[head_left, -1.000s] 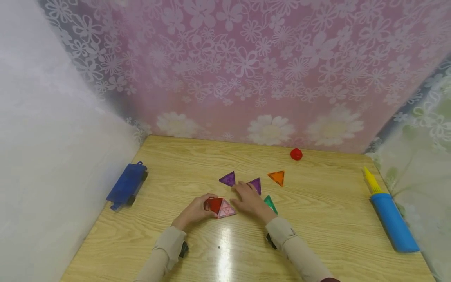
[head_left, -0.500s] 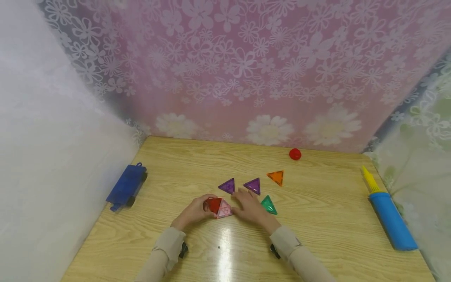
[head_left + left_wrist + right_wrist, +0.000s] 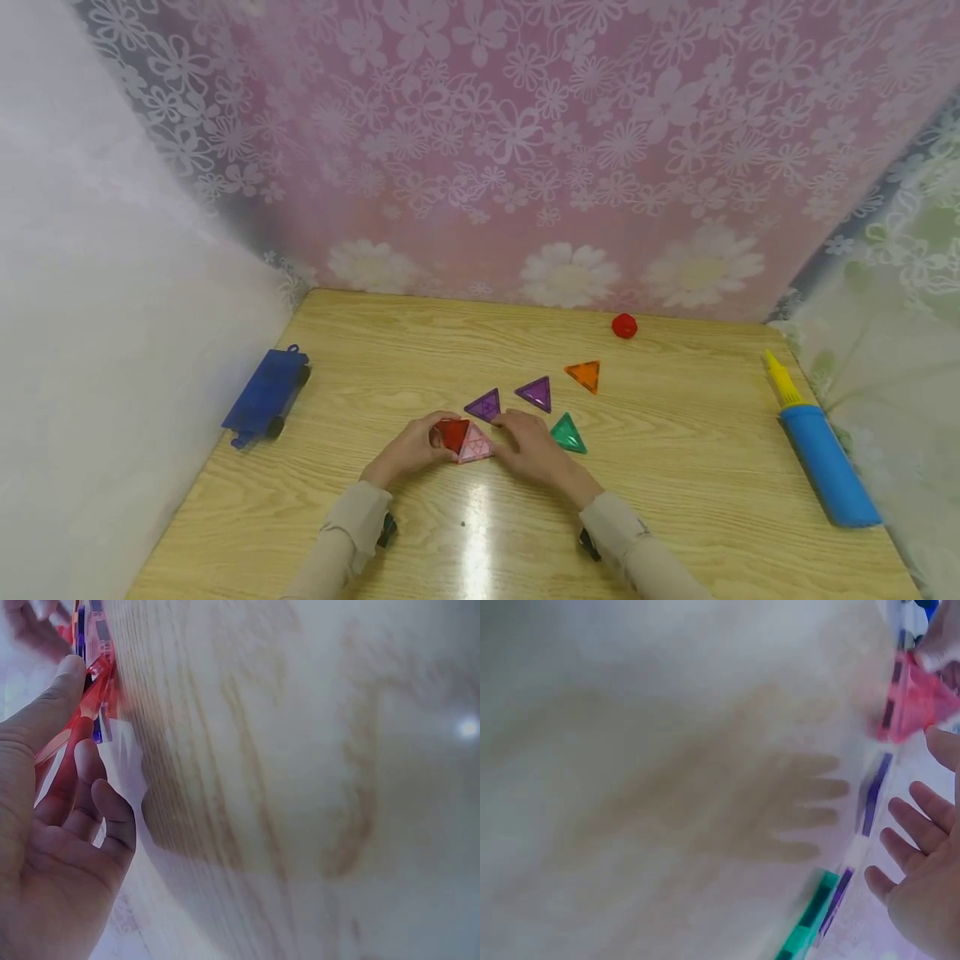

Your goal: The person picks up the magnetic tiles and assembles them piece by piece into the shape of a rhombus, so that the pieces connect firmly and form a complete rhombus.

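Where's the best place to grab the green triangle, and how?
The green triangle lies flat on the table, so I'd pinch it by its thin edges from above. The right hand is nearer. Coming in from the right looks best: that long edge faces open table, while the purple triangles lie beyond its other side.

A translucent red triangle tile [image 3: 453, 434] sits tilted between the left hand's [image 3: 407, 451] thumb and fingers. A pale pink triangle tile [image 3: 475, 446] meets it just beyond that grip; a purple triangle tile [image 3: 483, 406] lies flat near the right hand's [image 3: 534, 450] fingertips.
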Demonstrator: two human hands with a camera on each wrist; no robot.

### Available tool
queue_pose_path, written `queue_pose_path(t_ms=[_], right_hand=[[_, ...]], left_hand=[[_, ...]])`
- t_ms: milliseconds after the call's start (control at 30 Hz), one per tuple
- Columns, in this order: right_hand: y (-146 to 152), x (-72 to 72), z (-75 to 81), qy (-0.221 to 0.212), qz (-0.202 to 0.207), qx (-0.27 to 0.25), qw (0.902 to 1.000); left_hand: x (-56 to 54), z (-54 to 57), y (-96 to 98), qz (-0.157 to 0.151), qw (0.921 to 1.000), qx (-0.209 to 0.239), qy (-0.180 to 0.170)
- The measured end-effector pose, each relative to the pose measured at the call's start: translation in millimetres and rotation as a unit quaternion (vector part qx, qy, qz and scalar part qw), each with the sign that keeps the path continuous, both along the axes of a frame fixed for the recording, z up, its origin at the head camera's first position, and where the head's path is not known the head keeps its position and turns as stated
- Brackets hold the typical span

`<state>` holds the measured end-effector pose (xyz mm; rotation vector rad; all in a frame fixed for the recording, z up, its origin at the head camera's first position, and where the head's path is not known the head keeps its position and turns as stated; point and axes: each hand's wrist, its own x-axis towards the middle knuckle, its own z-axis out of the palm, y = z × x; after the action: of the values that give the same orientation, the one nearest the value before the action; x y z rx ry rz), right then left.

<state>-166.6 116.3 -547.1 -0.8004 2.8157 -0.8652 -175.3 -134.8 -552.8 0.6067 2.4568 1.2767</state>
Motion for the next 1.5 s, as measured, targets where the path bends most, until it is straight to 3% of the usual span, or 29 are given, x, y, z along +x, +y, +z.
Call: queue_pose_path(t_ms=[133,333,600,767,967,1267,1500], right_hand=[[-1.5,-14.6,3.8,-0.005,-0.02,-0.017,0.9996],[-3.5,-35.9,5.8,0.009,-0.015,0.019,0.9997],[-7.3,-50.4,3.0,-0.002,-0.013,0.049,0.9987],[-9.2,-53.1,1.9,-0.019,-0.019,0.055,0.9981],[-11.5,-53.8,-2.3,-0.009,-0.036,0.041,0.9985],[-18.2,-47.5,-10.7,-0.028,-0.055,-0.055,0.9966],[-21.1,-39.2,-13.0,-0.077,-0.081,-0.109,0.9877]], left_hand=[[-0.3,-1.5,-1.3,-0.005,1.0,0.002,0.007],[0.4,-3.6,-1.9,-0.004,1.0,-0.008,0.0],[1.3,-0.4,-2.8,0.0,1.0,-0.004,-0.006],[0.5,0.1,-2.0,-0.003,0.9999,-0.009,-0.004],[-0.1,0.5,-1.7,-0.001,0.9999,-0.008,-0.009],[-0.6,0.8,-1.0,-0.002,1.0,-0.006,-0.002],[-1.1,-1.5,-1.3,0.003,0.9999,0.007,-0.009]])
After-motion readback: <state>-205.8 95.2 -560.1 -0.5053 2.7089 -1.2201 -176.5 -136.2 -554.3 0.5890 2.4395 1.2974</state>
